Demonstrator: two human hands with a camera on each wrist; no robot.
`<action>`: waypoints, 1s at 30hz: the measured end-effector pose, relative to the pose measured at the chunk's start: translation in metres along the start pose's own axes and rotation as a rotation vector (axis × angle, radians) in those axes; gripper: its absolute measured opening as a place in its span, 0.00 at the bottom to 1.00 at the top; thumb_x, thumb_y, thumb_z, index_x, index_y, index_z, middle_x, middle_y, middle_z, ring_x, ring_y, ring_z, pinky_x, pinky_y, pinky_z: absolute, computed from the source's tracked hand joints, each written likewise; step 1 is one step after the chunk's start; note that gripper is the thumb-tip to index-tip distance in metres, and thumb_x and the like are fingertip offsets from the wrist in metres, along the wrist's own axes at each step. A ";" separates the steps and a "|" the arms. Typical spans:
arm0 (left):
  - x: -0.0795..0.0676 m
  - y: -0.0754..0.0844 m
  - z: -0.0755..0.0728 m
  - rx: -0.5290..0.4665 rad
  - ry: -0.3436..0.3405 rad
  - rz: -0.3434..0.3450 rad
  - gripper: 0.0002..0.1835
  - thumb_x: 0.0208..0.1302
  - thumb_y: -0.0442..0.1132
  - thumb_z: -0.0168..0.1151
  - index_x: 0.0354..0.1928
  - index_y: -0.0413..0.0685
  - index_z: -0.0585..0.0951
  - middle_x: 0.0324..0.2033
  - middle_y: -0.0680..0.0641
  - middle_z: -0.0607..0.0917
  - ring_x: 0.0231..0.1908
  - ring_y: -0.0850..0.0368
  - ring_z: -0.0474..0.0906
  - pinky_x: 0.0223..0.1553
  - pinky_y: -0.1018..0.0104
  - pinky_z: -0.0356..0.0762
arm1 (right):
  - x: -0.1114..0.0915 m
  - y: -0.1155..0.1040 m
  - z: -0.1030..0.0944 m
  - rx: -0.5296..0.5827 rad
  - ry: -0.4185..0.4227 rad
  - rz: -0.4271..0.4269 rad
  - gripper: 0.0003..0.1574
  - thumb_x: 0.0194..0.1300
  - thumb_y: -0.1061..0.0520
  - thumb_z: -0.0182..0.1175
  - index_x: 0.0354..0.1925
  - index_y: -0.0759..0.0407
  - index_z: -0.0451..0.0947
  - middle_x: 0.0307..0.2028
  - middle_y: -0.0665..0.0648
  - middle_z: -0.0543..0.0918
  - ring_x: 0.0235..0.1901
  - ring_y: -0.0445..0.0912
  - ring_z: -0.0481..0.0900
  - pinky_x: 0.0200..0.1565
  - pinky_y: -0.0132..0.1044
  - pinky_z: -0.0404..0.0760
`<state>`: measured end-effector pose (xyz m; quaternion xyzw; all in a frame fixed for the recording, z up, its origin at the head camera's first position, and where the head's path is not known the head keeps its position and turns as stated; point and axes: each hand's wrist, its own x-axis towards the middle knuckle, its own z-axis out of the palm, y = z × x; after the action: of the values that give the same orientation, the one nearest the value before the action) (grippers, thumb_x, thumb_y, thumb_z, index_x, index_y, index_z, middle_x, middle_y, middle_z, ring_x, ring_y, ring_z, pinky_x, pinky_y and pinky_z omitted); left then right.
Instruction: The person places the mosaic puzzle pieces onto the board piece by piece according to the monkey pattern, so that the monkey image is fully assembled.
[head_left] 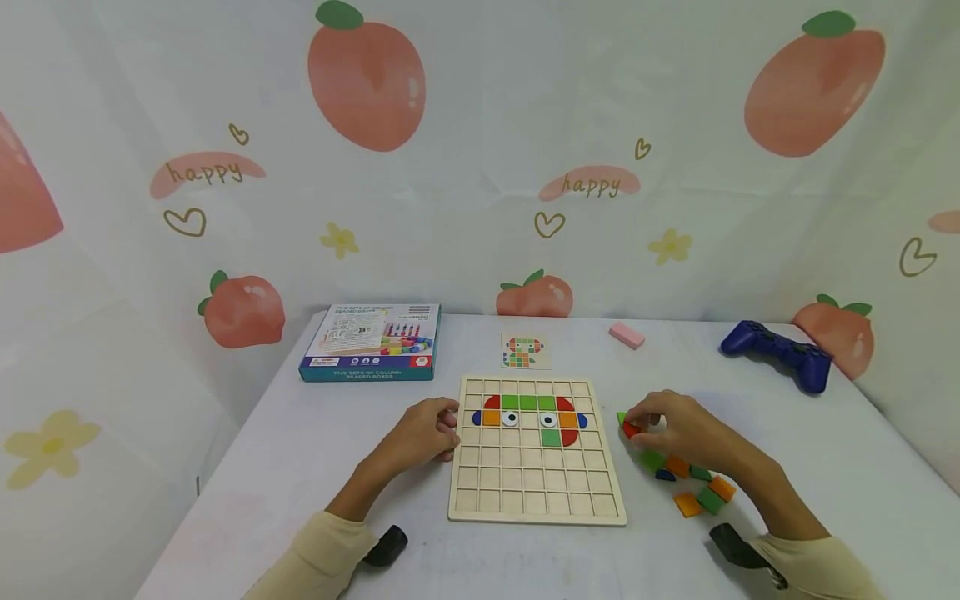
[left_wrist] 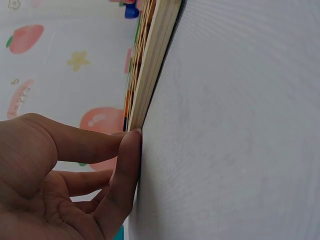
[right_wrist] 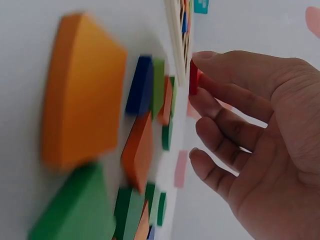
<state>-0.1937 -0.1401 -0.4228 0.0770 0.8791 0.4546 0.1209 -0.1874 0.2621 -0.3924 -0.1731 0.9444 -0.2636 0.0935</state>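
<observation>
A wooden grid board [head_left: 510,479] lies flat on the table, with red, green, orange and blue pieces and two eye discs set in its upper rows. My left hand [head_left: 426,431] is at the board's left edge. The left wrist view shows its thumb and a bent finger pinching that edge. To the right of the board, my right hand [head_left: 671,425] pinches a small red piece [right_wrist: 193,77] between thumb and finger. The other fingers are loosely curled. Below this hand lie loose green, orange and blue pieces, among them an orange block [right_wrist: 82,95] and a green block [head_left: 710,500].
Behind the board lies a pattern card [head_left: 527,352]. A boxed toy set [head_left: 371,342] sits at the back left. A pink block [head_left: 626,336] and a blue game controller [head_left: 776,354] are at the back right. A patterned cloth hangs behind the table.
</observation>
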 end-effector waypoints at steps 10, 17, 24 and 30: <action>-0.002 0.001 -0.001 -0.003 -0.002 0.011 0.28 0.65 0.26 0.68 0.67 0.30 0.76 0.42 0.44 0.79 0.37 0.55 0.78 0.34 0.67 0.87 | 0.018 -0.020 0.012 0.019 0.001 -0.112 0.18 0.65 0.52 0.73 0.52 0.57 0.89 0.41 0.47 0.84 0.43 0.46 0.76 0.42 0.33 0.80; -0.003 0.002 -0.001 -0.002 -0.001 0.028 0.28 0.64 0.25 0.67 0.67 0.29 0.76 0.42 0.44 0.79 0.37 0.55 0.78 0.34 0.69 0.86 | 0.033 -0.036 0.025 0.030 -0.007 -0.165 0.15 0.64 0.53 0.73 0.49 0.55 0.90 0.41 0.46 0.84 0.45 0.47 0.75 0.43 0.36 0.79; -0.004 0.003 -0.002 0.007 0.005 0.029 0.28 0.64 0.25 0.67 0.67 0.29 0.76 0.42 0.44 0.78 0.37 0.55 0.78 0.34 0.69 0.86 | 0.048 -0.052 0.040 0.025 -0.021 -0.252 0.13 0.65 0.54 0.73 0.48 0.53 0.90 0.40 0.45 0.83 0.45 0.46 0.74 0.44 0.37 0.78; -0.004 0.003 -0.003 0.023 0.009 0.040 0.27 0.64 0.26 0.68 0.66 0.29 0.77 0.42 0.44 0.79 0.39 0.54 0.77 0.36 0.68 0.86 | 0.059 -0.067 0.052 -0.002 -0.049 -0.294 0.11 0.66 0.54 0.73 0.47 0.51 0.90 0.40 0.43 0.83 0.44 0.42 0.74 0.45 0.36 0.79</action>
<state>-0.1908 -0.1413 -0.4183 0.0942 0.8829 0.4473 0.1071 -0.2093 0.1619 -0.4057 -0.3160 0.9065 -0.2692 0.0769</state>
